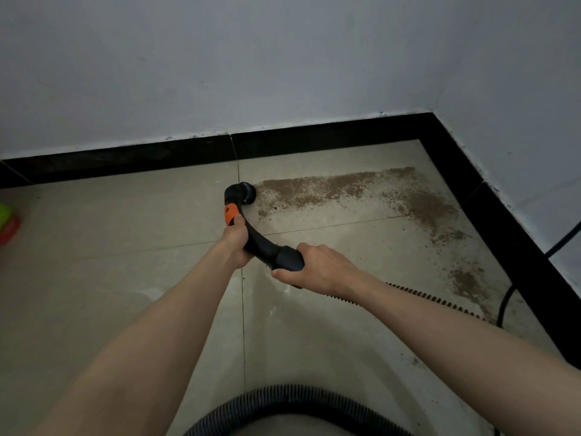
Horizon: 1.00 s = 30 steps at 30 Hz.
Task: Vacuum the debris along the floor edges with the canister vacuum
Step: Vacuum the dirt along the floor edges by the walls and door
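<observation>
Head view: one curved wand (261, 240) is gripped by two hands, left hand (236, 239) and right hand (317, 265) (fingers clamped round it); one round brush (246, 191) apparently touches one debris trail (345, 187).

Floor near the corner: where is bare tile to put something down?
Bare tile lies left of the brush nozzle, up to the black skirting. Right of it is crowded: brown debris toward the corner, then the cable and ribbed hose.

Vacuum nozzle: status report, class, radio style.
Left hand and right hand both grip the black wand. Nozzle at debris band's left end. Black cable lies ahead by baseboard.
</observation>
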Each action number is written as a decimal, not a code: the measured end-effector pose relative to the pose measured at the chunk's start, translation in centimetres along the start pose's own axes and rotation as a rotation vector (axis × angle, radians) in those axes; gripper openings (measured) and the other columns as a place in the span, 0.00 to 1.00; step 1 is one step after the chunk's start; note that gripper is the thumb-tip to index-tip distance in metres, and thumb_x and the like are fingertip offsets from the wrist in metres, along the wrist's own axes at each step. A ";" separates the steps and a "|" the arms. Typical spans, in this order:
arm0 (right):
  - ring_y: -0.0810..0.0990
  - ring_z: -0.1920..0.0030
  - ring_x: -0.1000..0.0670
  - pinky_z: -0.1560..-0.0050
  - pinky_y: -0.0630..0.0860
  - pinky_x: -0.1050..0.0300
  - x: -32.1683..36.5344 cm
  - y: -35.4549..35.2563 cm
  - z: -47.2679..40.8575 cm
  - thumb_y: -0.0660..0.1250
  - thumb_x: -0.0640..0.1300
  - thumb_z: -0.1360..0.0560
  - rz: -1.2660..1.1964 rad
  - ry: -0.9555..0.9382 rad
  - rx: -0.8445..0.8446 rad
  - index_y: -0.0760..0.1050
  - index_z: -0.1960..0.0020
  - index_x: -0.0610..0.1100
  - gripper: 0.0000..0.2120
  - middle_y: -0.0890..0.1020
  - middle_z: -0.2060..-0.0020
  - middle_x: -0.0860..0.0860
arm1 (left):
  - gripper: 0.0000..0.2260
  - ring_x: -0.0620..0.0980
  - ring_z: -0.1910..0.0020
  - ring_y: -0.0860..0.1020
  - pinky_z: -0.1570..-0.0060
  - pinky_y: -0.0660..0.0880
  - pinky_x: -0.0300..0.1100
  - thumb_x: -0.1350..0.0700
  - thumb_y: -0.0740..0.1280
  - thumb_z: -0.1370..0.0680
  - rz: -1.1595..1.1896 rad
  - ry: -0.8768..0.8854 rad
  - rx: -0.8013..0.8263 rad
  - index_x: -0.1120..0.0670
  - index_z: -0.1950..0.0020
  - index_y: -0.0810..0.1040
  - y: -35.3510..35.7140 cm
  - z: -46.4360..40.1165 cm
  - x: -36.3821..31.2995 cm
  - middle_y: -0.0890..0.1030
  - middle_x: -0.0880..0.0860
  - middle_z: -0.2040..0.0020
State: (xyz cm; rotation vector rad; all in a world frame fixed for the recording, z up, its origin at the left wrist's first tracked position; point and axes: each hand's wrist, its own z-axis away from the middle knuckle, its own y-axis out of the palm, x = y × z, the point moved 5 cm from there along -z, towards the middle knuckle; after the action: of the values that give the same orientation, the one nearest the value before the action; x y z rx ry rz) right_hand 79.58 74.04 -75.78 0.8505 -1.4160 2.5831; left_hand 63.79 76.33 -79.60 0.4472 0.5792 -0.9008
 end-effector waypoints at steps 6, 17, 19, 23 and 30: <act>0.79 0.56 0.48 0.62 0.73 0.55 0.0 0.3 -1.1 0.64 0.66 0.27 -0.030 -0.014 -0.004 0.70 0.48 0.46 0.24 0.80 0.56 0.48 | 0.24 0.58 0.35 0.72 0.37 0.69 0.50 0.47 0.54 0.17 -0.036 0.024 -0.031 0.61 0.27 0.60 0.0 -1.3 -0.7 0.72 0.61 0.34; 0.80 0.58 0.49 0.59 0.75 0.54 -1.0 -0.4 -2.8 0.65 0.66 0.27 -0.088 -0.001 -0.052 0.72 0.48 0.45 0.24 0.80 0.57 0.49 | 0.26 0.58 0.38 0.74 0.41 0.72 0.51 0.44 0.55 0.18 -0.072 0.012 0.032 0.60 0.27 0.62 1.2 -3.4 -1.9 0.74 0.60 0.36; 0.80 0.58 0.50 0.59 0.76 0.54 -1.2 -0.5 -3.0 0.65 0.67 0.28 -0.110 -0.001 -0.055 0.72 0.48 0.46 0.24 0.80 0.57 0.50 | 0.25 0.58 0.38 0.75 0.41 0.72 0.52 0.43 0.55 0.18 -0.072 0.020 0.042 0.59 0.27 0.62 1.4 -3.4 -2.1 0.75 0.60 0.36; 0.79 0.59 0.51 0.59 0.76 0.54 -1.4 -0.9 -3.2 0.65 0.67 0.28 -0.128 -0.004 -0.074 0.73 0.48 0.46 0.25 0.80 0.57 0.50 | 0.26 0.58 0.37 0.74 0.41 0.71 0.51 0.44 0.55 0.18 -0.093 0.023 0.050 0.60 0.27 0.62 1.9 -3.6 -2.5 0.74 0.60 0.35; 0.79 0.61 0.50 0.61 0.75 0.55 -2.0 -1.1 -3.0 0.65 0.67 0.28 -0.155 0.002 -0.078 0.73 0.48 0.45 0.25 0.81 0.58 0.50 | 0.25 0.57 0.38 0.74 0.47 0.72 0.49 0.44 0.55 0.18 -0.126 0.008 0.051 0.60 0.28 0.62 2.8 -3.2 -2.4 0.74 0.60 0.36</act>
State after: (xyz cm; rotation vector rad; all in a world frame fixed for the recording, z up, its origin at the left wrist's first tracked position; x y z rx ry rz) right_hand 80.32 77.44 -77.15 0.9082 -1.3812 2.3995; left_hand 64.06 81.13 -80.19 0.4638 0.5977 -1.0364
